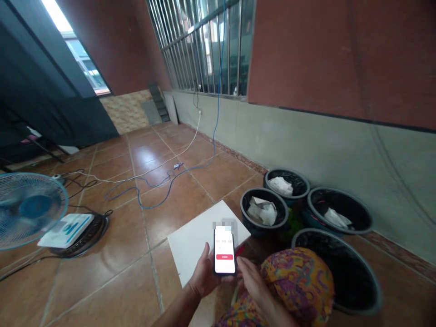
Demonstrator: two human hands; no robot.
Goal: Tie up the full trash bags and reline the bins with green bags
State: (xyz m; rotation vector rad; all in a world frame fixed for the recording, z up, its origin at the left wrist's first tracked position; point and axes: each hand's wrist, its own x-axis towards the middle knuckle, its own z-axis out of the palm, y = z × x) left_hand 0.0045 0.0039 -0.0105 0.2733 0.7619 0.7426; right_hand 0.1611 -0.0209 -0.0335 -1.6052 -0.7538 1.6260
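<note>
A smartphone [225, 267] stands nearly upright in front of me, its bright screen showing a row of digits and a red button; the top part is blurred out. My left hand [204, 277] grips its left side, thumb along the edge and fingers behind. At the lower right edge of the phone is my right hand [250, 274], its fingertips against the phone and partly hidden. Beneath the hands lies a flat white board [197, 238]. Patterned orange and purple cloth [299, 281] covers my knee beside the right hand.
Several black-lined buckets stand on the right, including a near one [265, 212] with crumpled white material inside. At left are a blue fan [34, 206] and a white card [66, 230] on a dark base. A blue cable [170, 188] winds over the tiled floor [112, 272].
</note>
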